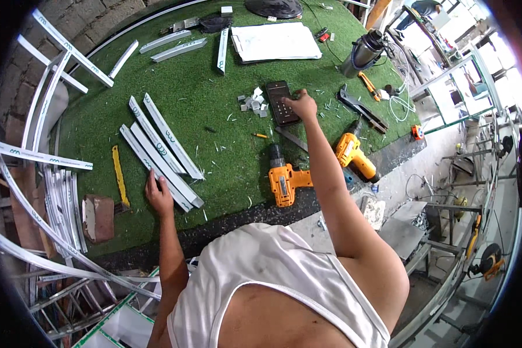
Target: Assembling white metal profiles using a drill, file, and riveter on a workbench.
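My left hand (158,191) rests its fingers, slightly apart, on the nearest of several white angled-end profile strips (156,168) lying side by side on the green turf-covered table. It grips none of them. My right hand (303,106) reaches forward over a dark phone (282,110) that lies flat with its screen lit by buttons. One extended digit is at the screen and the phone stays on the table. Small pale square pieces (254,102) lie just left of the phone. A yellow-orange drill (282,182) lies below my right forearm, and another drill (356,153) lies to its right.
White papers (275,42) and a dark tumbler (362,53) stand toward the back. A box cutter (369,86), a black-handled tool (361,108) and a tape measure (417,132) are at the right. A yellow strip (119,174), a brown block (98,218) and white frames (40,156) flank the left edge.
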The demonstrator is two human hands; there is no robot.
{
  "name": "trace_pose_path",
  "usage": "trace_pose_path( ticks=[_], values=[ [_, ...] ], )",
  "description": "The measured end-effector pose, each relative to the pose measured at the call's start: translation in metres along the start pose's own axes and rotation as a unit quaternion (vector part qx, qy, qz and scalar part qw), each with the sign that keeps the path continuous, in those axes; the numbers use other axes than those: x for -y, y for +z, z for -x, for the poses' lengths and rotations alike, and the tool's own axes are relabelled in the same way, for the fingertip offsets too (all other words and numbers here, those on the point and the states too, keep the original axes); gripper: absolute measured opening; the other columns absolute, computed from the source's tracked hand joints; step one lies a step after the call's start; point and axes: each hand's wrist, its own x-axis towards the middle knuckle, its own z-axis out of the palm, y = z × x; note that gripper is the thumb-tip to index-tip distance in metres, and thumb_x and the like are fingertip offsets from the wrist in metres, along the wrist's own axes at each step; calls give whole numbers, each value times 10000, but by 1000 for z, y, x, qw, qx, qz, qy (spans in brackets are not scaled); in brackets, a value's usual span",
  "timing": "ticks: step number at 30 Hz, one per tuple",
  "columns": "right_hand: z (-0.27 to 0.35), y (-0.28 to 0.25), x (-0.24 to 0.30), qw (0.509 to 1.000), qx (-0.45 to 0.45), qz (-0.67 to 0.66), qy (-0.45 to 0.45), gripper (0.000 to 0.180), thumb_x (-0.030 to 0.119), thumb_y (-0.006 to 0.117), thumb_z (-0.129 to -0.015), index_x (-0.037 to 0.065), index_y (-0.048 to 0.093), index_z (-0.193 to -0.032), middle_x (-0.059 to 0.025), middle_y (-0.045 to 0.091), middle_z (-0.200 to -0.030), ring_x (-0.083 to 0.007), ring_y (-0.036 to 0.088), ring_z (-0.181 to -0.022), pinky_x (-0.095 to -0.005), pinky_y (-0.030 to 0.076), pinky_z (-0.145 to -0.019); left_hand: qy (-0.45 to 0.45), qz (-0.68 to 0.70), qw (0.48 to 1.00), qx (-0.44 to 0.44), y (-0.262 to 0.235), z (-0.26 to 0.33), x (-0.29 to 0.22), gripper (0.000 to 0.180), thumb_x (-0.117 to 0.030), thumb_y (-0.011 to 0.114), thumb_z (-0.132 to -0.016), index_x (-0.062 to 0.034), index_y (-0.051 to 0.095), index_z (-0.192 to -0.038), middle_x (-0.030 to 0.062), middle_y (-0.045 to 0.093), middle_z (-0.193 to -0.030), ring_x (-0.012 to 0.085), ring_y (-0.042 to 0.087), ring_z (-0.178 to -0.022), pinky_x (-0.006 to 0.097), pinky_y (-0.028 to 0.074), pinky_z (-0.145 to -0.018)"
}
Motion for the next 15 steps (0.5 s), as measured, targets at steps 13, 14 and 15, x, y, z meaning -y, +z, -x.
trace_pose_path(
  ticks=[13, 14, 15],
  values=[
    [-11, -2, -25, 991, 60, -111, -43, 699, 487, 743, -676, 63, 556, -1200, -133, 661, -879, -267, 635, -778, -350, 503, -716, 8, 14, 1000, -7, 0, -2, -4, 395, -179, 522, -912, -7, 521, -1267, 202, 587, -1196, 367, 565, -1026, 405, 431, -907],
    [-11, -1, -24, 991, 63, -107, -45, 703, 492, 742, -673, 67, 555, -1201, -129, 662, -883, -270, 638, -784, -353, 504, -718, 4, 12, 1000, -4, -1, -1, -3, 394, -180, 522, -912, -6, 522, -1266, 202, 588, -1195, 367, 566, -1024, 405, 433, -906],
    [-11, -1, -24, 992, 65, -102, -47, 707, 496, 741, -670, 70, 554, -1202, -124, 663, -886, -273, 641, -790, -355, 505, -720, -1, 11, 1000, -2, -1, -1, -2, 394, -180, 523, -912, -6, 523, -1266, 203, 589, -1194, 367, 567, -1022, 405, 434, -905]
  ],
)
